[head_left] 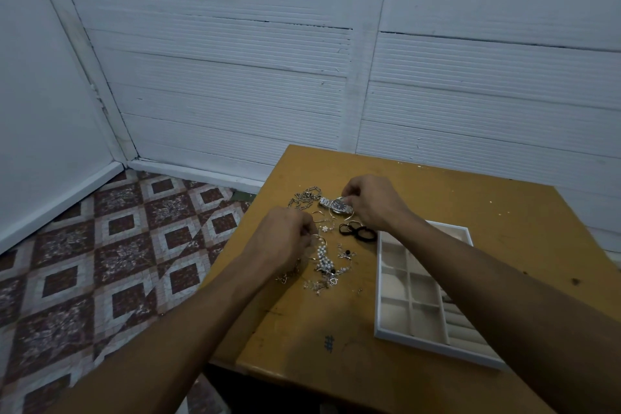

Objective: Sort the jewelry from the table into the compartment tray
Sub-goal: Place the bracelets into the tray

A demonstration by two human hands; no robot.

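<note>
The compartment tray, white-rimmed with beige lining, lies at lower right of centre on the wooden table; the square compartments in view hold nothing visible, and its right-hand column shows padded rolls, partly hidden by the right forearm. The jewelry lies loose on the tabletop just left of the tray, none of it in the tray: a chain at the upper end, a metal watch beside it, black hair ties near the tray's upper left corner, and a tangle of pearl and silver pieces lower down. Right hand sits at the watch, fingertips curled and pressed together at the watch case; whether it truly pinches it, cannot tell. Left hand is curled over the pile's left side, fingers closed on something small, item not discernible. The pile lies near the table's left edge, with tiled floor beyond. Bare tabletop lies open at upper right and in front of the tray.
</note>
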